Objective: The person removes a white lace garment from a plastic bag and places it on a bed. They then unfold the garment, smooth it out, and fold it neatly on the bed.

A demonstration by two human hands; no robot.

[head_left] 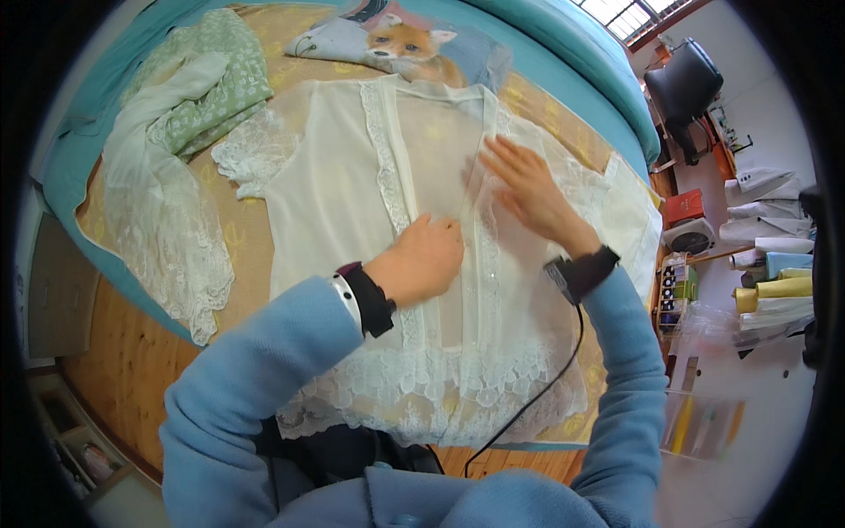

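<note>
A sheer white blouse [334,211] with lace trim and short lace sleeves lies spread before me, its front parted down the middle. My left hand [429,253] is closed at the blouse's inner edge near the centre; whether it pinches the cloth is hidden by the fingers. Over the right front panel, close to the lace band, my right hand [531,189] lies flat with its fingers stretched out. A wide lace hem [440,387] runs along the blouse's near end.
A green patterned garment [211,114] and a white lace piece [167,211] lie at the left. Beyond the blouse is a fox-printed cushion [409,48]. A black cable [528,400] hangs from my right wrist. A black chair [685,84] and rolled fabrics [779,286] are at the right.
</note>
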